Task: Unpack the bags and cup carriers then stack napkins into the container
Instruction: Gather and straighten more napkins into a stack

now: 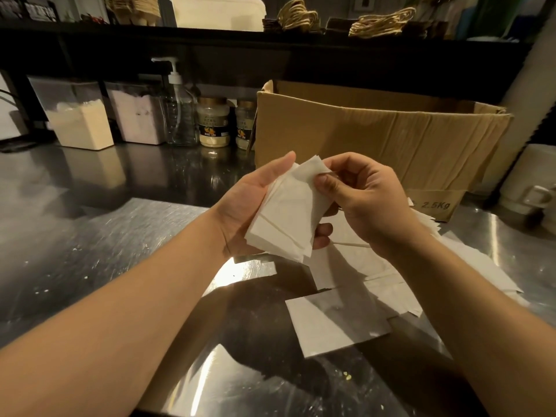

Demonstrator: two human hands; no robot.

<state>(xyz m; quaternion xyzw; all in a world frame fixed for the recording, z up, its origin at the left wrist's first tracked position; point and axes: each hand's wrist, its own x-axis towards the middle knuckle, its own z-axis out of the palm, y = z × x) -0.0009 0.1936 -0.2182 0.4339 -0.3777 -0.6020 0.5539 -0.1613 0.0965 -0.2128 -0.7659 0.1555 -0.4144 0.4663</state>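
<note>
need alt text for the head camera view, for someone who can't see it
Two bare hands hold a small stack of white napkins above a steel counter: the left hand cradles it while the right hand pinches its top edge. More loose napkins lie on the counter below, in front of an open cardboard box.

Bare forearms, no sleeves, unadorned left hand (240, 206), right hand (370, 200)
</note>
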